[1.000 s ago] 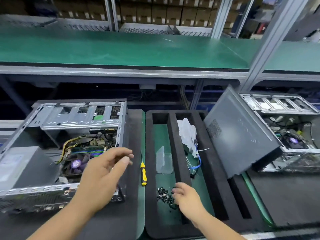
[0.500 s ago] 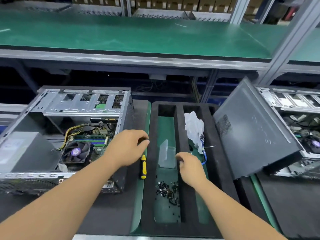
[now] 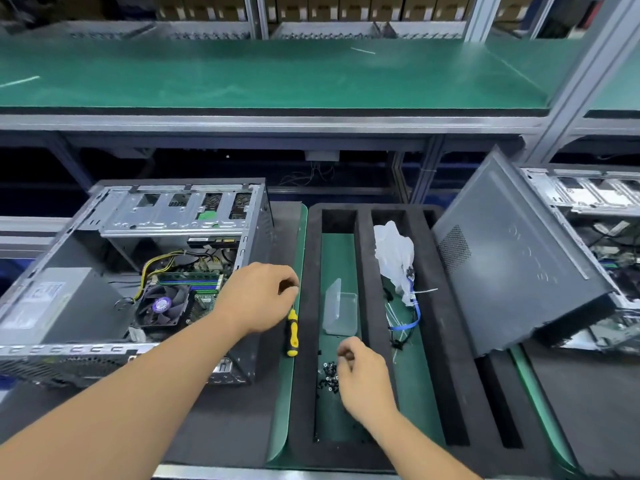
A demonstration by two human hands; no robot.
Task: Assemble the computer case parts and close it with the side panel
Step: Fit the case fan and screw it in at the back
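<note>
Open case (image 3: 145,271) lies at frame left, board and fan exposed. Left hand (image 3: 258,299) mid-frame, fingers curled over the screwdriver (image 3: 292,332) tip; can't tell if it's gripping. Right hand (image 3: 362,375) bottom centre pinches at the loose screws (image 3: 328,375) in the foam tray (image 3: 367,271). Risk: a small screw slips, drops into a slot. Side panel (image 3: 512,258) right, propped tilted, could slide.

head cam | looks forward-down | close over foam tray (image 3: 363,271)
</note>
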